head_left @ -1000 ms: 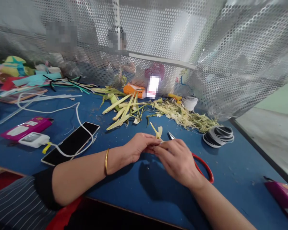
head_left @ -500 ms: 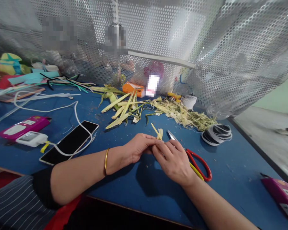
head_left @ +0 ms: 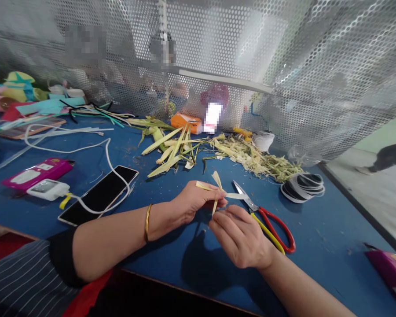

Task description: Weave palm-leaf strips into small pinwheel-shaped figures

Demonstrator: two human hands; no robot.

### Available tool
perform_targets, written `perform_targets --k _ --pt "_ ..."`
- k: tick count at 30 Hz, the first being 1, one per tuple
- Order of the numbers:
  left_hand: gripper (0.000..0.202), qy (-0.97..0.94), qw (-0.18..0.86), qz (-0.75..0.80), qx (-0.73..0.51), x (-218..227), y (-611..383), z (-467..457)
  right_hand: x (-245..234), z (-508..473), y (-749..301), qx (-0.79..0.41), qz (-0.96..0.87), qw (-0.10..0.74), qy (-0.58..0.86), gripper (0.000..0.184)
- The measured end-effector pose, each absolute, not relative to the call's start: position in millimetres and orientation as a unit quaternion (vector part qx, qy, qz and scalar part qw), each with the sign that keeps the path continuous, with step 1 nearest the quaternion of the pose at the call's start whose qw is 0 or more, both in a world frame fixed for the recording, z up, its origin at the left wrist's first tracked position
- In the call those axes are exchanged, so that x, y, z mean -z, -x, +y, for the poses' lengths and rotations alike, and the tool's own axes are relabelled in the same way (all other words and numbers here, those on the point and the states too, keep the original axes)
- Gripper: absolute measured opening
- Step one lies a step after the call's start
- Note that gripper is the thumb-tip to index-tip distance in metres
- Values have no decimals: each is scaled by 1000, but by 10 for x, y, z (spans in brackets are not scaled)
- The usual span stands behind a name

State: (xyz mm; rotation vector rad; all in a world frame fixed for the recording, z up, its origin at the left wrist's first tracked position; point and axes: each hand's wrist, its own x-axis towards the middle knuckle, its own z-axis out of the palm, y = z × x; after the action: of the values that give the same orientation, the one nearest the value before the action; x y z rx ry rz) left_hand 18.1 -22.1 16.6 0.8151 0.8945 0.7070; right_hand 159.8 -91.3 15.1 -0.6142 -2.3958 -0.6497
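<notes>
While the left hand (head_left: 198, 203) hovers just above the blue table top (head_left: 171, 259), its thumb and fingers pinch a small folded piece of pale yellow leaf strips (head_left: 217, 187), clenched at the fold. Loose strip ends stick out up, left and right, and one hangs down. Right hand (head_left: 242, 237) sits just below and in front of it, fingers curled, fingertips (head_left: 215, 223) at the lower end of the hanging strip; cannot tell if it actually grips that end or only touches it. Thin gold bangle (head_left: 147, 222) is on the left wrist. Red-and-yellow-handled scissors (head_left: 270, 222) lie flat on the table just right of both hands, blades pointing toward the leaf piece, not touched. Left of the forearm: black smartphone (head_left: 100, 194) with white cable (head_left: 110, 165) across it, white charger block (head_left: 48, 188), pink power bank (head_left: 36, 169). Behind the hands, a loose bundle of green-yellow leaf blades (head_left: 171, 152), then a heap of shredded leaf trimmings (head_left: 255, 160) to its right. Black-and-white coil of bands (head_left: 303, 187) lies near the right edge. Orange box (head_left: 185, 123) stands against the perforated metal screen (head_left: 284, 53) at the back.
</notes>
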Motion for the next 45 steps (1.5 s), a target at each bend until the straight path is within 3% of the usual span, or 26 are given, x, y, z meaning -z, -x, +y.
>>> perform_targets --k 5,8,12,16,19,23,35,45 --pt "21 -376 762 422 -317 -165 -190 -231 -119 -924 -1551 240 -902 285 220 25" --pt "22 -404 752 415 -314 -190 -171 -199 -117 -901 -1565 155 -898 337 236 21" --pt "19 -456 733 404 -302 -262 -128 -147 -142 -799 -1721 85 -795 425 423 13" --pt "23 -480 716 419 -285 -308 -106 -121 -161 -693 -1881 -70 -713 370 592 21" --pt "34 -491 712 421 -272 -293 -103 -109 -170 -687 -1872 -196 -703 337 594 28" --pt "42 -498 715 423 -249 -255 -105 -103 -136 -716 -1784 -268 -680 328 598 29" --pt "17 -540 678 421 -266 -176 -154 -130 -193 -694 -1871 -375 -658 332 561 30" --pt "38 -539 744 366 -150 -197 -123 -191 -101 -617 -1796 -501 -470 494 533 35"
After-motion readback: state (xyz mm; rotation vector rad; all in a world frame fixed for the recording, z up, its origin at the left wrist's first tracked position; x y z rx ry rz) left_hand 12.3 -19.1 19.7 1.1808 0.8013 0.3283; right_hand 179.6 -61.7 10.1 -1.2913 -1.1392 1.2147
